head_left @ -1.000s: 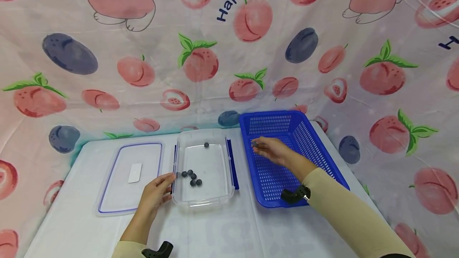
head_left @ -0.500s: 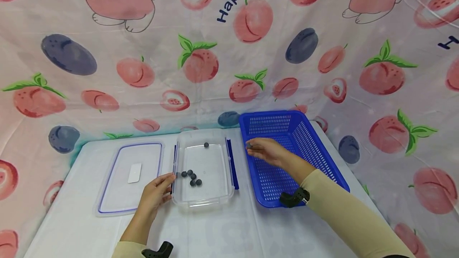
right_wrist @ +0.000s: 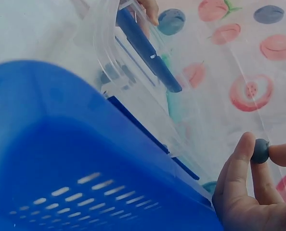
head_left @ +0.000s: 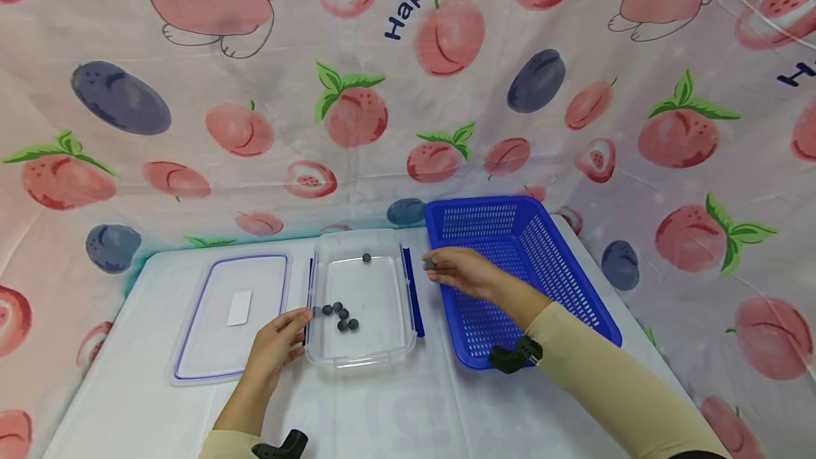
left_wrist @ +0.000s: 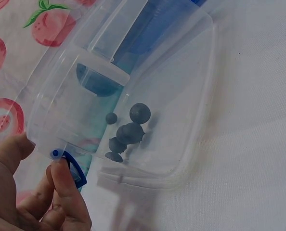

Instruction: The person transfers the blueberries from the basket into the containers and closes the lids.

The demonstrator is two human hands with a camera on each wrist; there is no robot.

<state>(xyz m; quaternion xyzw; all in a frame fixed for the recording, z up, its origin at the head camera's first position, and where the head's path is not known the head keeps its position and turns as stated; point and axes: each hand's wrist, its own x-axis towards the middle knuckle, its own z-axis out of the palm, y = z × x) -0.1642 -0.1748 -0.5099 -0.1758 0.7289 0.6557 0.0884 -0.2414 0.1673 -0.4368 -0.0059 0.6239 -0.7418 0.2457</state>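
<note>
Right hand pinches a small dark-blue round berry over the near-left rim of the blue perforated plastic basket, just short of the clear rectangular plastic container at the worktop's middle. Left hand grips the container's left clip. Best practice: carry the berry well over the wall, release low beside the five already inside, keep the container braced.

Beige long sleeves cover both arms, with black wrist-mounted camera brackets; hands bare.
</note>
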